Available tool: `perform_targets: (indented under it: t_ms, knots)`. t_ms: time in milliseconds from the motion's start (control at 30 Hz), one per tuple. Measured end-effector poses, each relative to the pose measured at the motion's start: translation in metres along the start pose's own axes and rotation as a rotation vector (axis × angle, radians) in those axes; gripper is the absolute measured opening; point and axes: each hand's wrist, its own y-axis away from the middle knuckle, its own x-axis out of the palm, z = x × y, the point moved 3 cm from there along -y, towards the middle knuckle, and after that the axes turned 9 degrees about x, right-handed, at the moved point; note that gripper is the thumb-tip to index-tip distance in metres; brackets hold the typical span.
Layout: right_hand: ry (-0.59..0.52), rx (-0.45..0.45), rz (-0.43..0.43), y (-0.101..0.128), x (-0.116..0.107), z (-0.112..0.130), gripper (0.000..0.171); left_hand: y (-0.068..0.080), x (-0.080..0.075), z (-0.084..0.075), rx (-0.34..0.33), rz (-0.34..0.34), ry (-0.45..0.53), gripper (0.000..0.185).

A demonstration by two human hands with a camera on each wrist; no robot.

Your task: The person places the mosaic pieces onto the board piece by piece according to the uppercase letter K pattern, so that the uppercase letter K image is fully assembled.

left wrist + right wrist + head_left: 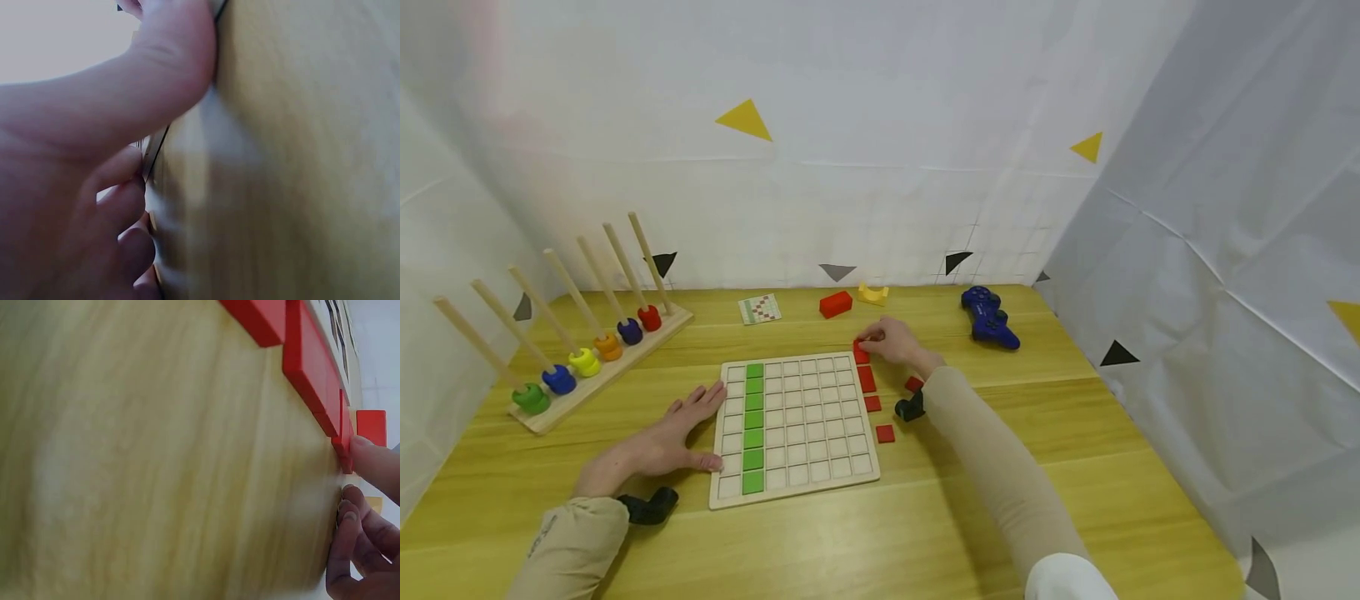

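The left hand (658,442) lies flat and open on the table (1075,500), fingers against the board (795,427) edge, probably to steady it. One column of the board holds green tiles (753,425). Beyond its right edge, the right hand (891,340) pinches a red tile (861,353) at the far end of a loose red row (869,392), near the grid.

Right wrist view, close over the wooden table (156,456), grain blurred. A row of flat red tiles (309,353) lies on the table, running from the top edge down toward the right hand (365,537). The index fingertip touches the last red tile (345,453) in the row; the other fingers curl just below it. A red block (372,427) stands beyond the fingertip. Grid board edge (334,322) shows past the tiles.
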Motion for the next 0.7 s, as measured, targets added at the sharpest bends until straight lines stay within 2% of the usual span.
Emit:
perform_targets:
  t_ms: [567, 700]
  knots:
    - [-0.146, 0.081, -0.023, 0.001, 0.0012, -0.0083, 0.023, -0.0007, 0.0001, -0.0012, 0.011, 0.0, 0.007, 0.107]
    - [-0.142, 0.06, -0.005, 0.0034, -0.001, -0.0073, 0.026, -0.0005, -0.0004, -0.0021, 0.008, 0.001, 0.004, 0.107]
